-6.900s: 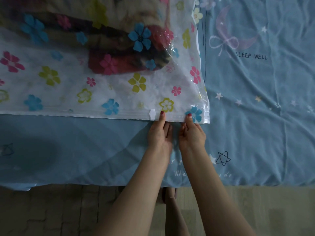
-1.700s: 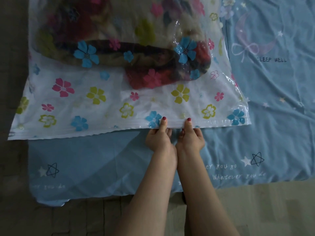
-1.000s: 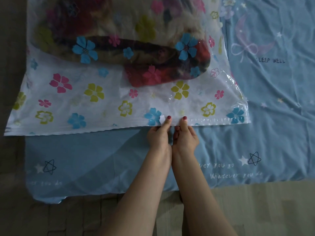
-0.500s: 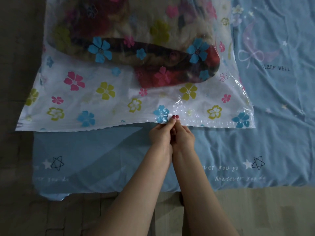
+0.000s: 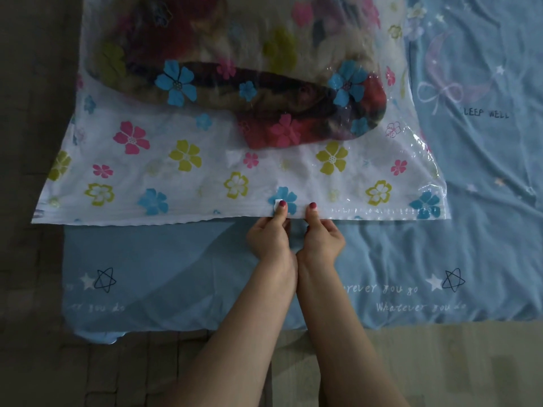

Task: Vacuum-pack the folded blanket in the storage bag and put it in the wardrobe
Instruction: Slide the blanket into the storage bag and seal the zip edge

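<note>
A dim room — dark tiled floor [image 5: 35, 362] under a blue star-printed bedsheet [image 5: 484, 230]. On the sheet lies the flowered storage bag [image 5: 147, 171], the folded blanket [image 5: 264, 92] inside. At its near edge, the left hand [image 5: 271, 233] pinches a small white slider clip [image 5: 277, 204]; the right hand [image 5: 321, 233] pinches the zip strip just beside it.

Glossy plastic bag [image 5: 205, 171] lies on matt cloth sheet [image 5: 484, 230]

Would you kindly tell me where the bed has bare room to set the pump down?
Bare light-blue star-print bedsheet lies between the flowered clear plastic storage bag's zip edge and the bed's near edge, left of the left hand; another patch lies right of the bag. Mid-edge, beside the right hand, is crowded.
</note>
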